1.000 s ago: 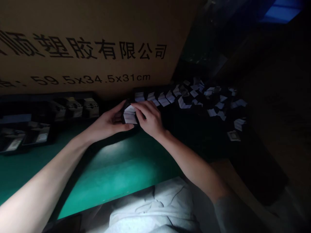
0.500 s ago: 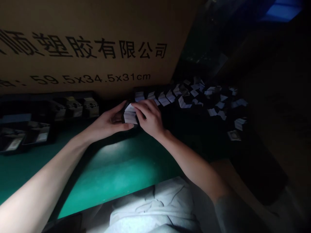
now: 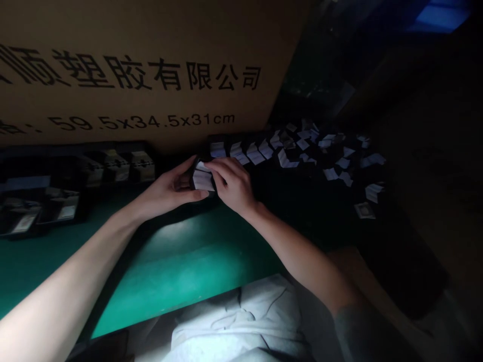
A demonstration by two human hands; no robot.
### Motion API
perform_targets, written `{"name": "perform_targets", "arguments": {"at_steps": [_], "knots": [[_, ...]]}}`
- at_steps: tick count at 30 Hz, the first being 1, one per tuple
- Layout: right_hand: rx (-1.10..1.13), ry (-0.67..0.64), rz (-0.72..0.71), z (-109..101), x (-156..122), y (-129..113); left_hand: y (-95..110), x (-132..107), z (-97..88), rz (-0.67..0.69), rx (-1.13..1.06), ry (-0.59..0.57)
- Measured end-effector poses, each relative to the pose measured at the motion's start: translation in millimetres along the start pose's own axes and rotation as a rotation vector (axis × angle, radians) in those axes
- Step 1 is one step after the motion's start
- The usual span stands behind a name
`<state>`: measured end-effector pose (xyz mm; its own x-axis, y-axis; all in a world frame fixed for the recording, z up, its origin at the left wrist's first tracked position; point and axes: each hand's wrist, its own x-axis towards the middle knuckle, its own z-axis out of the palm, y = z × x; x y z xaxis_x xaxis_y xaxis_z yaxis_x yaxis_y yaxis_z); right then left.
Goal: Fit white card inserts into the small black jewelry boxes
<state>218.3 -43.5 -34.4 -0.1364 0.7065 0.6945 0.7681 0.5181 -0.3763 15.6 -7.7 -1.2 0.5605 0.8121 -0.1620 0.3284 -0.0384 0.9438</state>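
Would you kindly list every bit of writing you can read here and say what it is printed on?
"塑胶有限公司": large black print on the cardboard box; the characters before it are cut off at the left edge.
"59.5x34.5x31cm": smaller print below it on the same box.
Folded paper held between the left hand and right hand, and the loose paper slips: any print is too dim to read.

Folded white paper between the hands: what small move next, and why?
Probably press the folded white paper deeper into the small black case with the right hand: the left hand steadies the case, the right fingers rest on the paper, and it seems to stick out.
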Motion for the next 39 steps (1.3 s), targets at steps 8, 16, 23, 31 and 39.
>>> {"name": "perform_targets", "arguments": {"at_steps": [8, 16, 23, 31, 39], "knots": [[-0.085, 0.022, -0.018, 2.1, -0.8, 3.6, -2.6, 1.3, 0.9, 0.013, -0.093, -0.022], [-0.051, -0.038, -0.004, 0.7, -1.5, 2.9, 0.4, 2.2, -0.8, -0.031, -0.137, 0.004], [-0.048, -0.058, -0.024, 0.7, -2.7, 2.1, 2.9, 1.0, 0.4, -0.034, -0.122, 0.013], [0.03, -0.066, -0.008, -2.6, -2.3, -2.6, -0.4, 0.9, 0.7, 0.022, -0.042, 0.006], [0.052, -0.072, 0.028, -4.9, -2.0, -5.4, -2.2, -0.5, -1.6, 0.04, 0.033, -0.011]]}}
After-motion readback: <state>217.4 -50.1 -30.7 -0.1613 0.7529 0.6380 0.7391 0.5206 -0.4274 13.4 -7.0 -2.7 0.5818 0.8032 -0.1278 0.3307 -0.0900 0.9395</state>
